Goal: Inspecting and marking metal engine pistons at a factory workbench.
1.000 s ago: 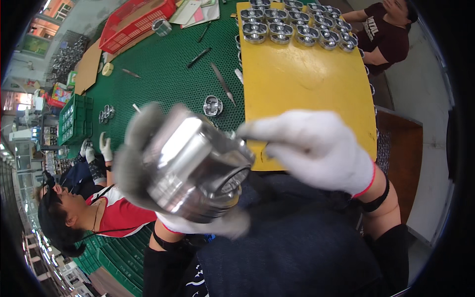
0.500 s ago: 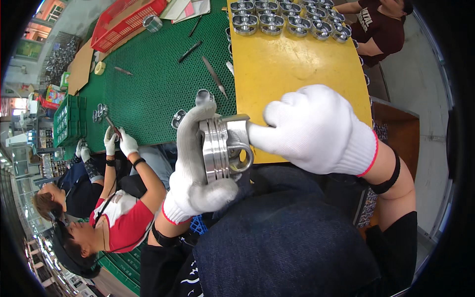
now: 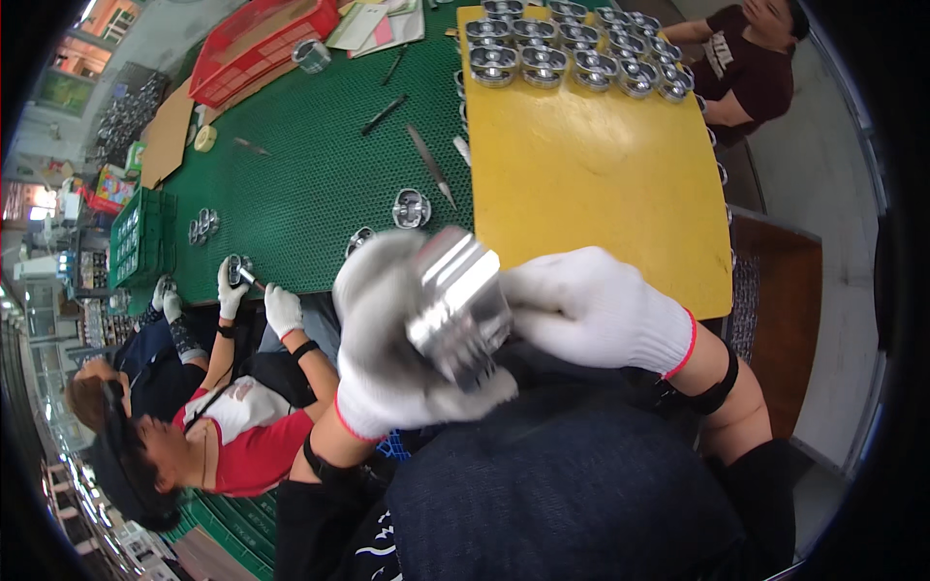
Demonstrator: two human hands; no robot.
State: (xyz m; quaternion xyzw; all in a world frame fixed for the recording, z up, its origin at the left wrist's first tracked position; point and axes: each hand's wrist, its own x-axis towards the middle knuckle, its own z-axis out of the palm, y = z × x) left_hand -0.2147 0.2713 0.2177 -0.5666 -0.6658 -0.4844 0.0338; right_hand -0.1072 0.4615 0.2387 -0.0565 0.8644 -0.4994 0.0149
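Note:
My left hand (image 3: 373, 339), in a white knit glove, is wrapped round a shiny metal piston (image 3: 457, 290). The piston is tilted and smeared by motion, its smooth skirt towards the upper right. At its right edge is my gloved right hand (image 3: 605, 310), fingers curled in and tips against or just behind the metal. Whether those fingertips grip anything is hidden. Beyond my left hand, another piston (image 3: 411, 207) lies on the green mat (image 3: 300, 184), and part of a further piston (image 3: 359, 239) shows beside my glove.
A yellow board (image 3: 601, 184) bears rows of pistons (image 3: 542, 64) at its far end. Pen-like tools (image 3: 430, 165), a red basket (image 3: 262, 58) and a metal cup (image 3: 311, 56) lie on the mat. At left, a co-worker's gloved hands (image 3: 283, 310) work on a piston; another person (image 3: 746, 68) is far right.
The piston has turned and tilted in my left hand. My right hand has moved down and left, its pointing index finger now curled in. The co-worker's hands have moved apart.

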